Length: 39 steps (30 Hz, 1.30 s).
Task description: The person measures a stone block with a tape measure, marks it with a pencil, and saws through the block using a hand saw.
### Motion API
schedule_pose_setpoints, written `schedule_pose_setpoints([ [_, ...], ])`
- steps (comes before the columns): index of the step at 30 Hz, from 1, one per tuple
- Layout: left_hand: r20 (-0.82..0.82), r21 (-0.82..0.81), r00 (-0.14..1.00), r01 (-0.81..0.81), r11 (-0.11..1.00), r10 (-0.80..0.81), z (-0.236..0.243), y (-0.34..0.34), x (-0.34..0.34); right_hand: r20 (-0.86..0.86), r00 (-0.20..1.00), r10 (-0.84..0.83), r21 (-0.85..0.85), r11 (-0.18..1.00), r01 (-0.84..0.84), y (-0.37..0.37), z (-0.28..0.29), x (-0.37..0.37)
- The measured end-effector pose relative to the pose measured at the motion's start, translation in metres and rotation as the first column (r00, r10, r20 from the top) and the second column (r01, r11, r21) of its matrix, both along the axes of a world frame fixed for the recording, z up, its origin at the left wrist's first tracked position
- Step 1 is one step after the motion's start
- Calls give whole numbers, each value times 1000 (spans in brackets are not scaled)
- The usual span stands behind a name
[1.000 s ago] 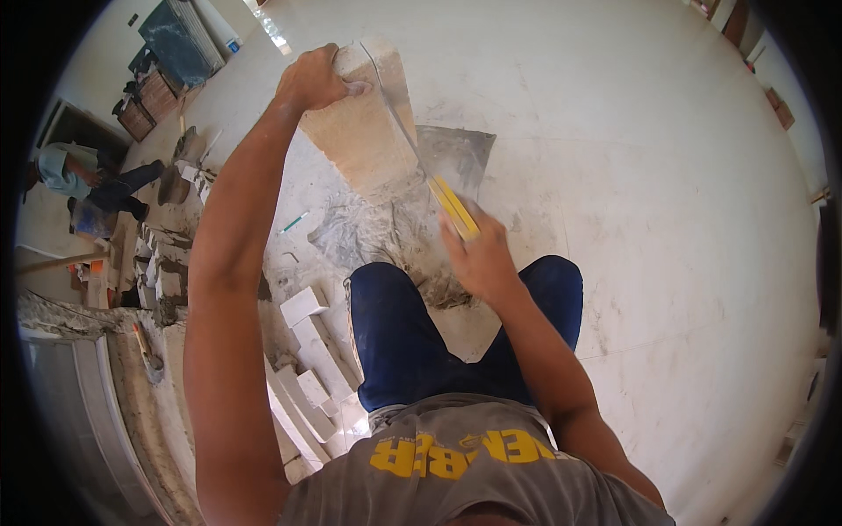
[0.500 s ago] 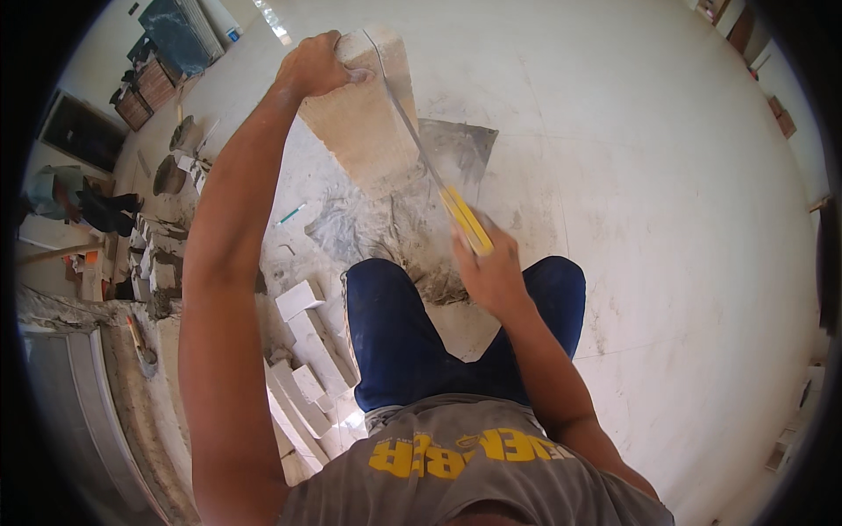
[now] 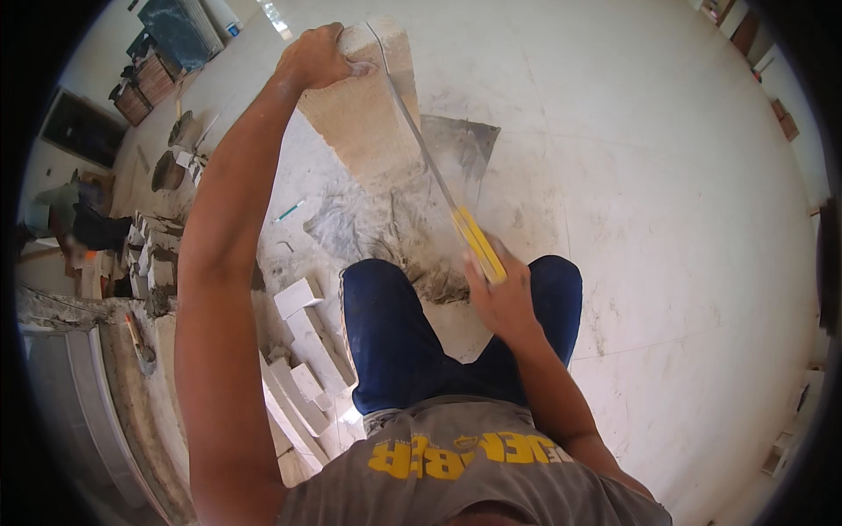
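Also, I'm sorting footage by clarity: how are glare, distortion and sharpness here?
Head view: bright glare patch at upper left; head view: grey panel bows, corners black; head view: co-worker dim and indistinct, yellow saw handle clearer.

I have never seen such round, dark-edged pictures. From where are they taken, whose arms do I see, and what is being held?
There is no machine here. A person wears a wide fisheye camera on the head, looking down, so the edges look curved and you see the wearer's own arms and knees. The left hand grips the far left edge of a pale block. The right hand holds a saw, its thin blade running over the block; how deep it sits, I cannot tell. On the floor lie a crumpled grey sheet, a thin green stick and, left of the knees, white blocks. At the far left is another person.
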<state>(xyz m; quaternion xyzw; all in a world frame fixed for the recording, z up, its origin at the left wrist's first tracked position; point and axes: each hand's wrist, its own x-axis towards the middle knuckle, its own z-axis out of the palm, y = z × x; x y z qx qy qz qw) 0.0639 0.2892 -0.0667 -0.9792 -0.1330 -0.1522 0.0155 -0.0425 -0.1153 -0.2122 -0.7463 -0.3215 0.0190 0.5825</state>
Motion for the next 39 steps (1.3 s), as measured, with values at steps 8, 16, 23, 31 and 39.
schedule_pose_setpoints([
  [8, -38, 36, 999, 16, 999, -14, 9, -30, 19, -8, 993, -118, -212, 971, 113, 112, 28, 113],
  [16, 21, 62, 1000, 20, 998, -21, 3, 1, 4, -105, 994, 12, -70, 997, -19, -39, 10, -26],
  [23, 15, 70, 999, 45, 997, -46, 0, -42, 2, -2, 995, -100, -163, 982, 98, 112, 22, 113],
  [31, -4, 42, 999, -41, 998, 42, 8, -7, 15, -54, 998, -13, 45, 999, 15, -15, 7, 1],
  [39, -16, 32, 999, -36, 999, 36, -5, -27, -4, 5, 998, -59, -215, 975, 58, 117, 31, 101],
])
